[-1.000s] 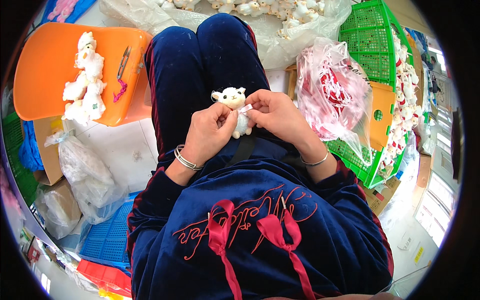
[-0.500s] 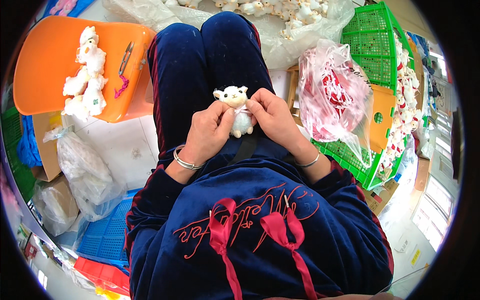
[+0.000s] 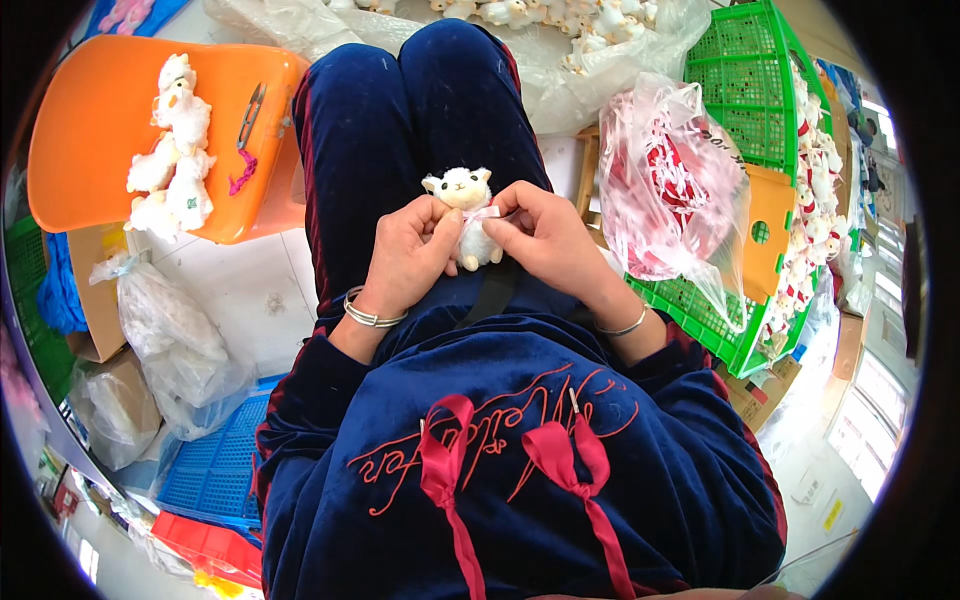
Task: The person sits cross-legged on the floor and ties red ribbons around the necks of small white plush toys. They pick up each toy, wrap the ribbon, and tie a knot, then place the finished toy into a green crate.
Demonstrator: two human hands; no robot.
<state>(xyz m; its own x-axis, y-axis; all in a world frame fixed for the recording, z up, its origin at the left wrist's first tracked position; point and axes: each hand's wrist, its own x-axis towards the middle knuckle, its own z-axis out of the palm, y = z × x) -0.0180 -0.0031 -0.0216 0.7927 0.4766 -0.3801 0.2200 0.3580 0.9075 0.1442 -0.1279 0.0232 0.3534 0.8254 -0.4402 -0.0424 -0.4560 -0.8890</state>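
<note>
Velvet top (image 3: 690, 480): navy, nearest; crimson ribbon ties (image 3: 440, 478) down its front.
Left hand (image 3: 403, 242): fingers and thumb drawn in around the lamb's side, thumb tip by the neck ribbon.
Right hand (image 3: 548, 238): fingers and thumb pinched on the ribbon's right end.
Plush lamb (image 3: 480, 247): white, face upward, between both hands over the lap.
Neck ribbon (image 3: 483, 213): pale pink, across the lamb's front.
Orange chair (image 3: 80, 150): at left; white plush toys (image 3: 187, 125) and thread snips (image 3: 251, 115) on it.
Clear bag (image 3: 733, 290): at right, pink and red contents, against green crate (image 3: 735, 55).
Plastic sheeting (image 3: 555, 95): beyond the knees, more plush toys on it.
</note>
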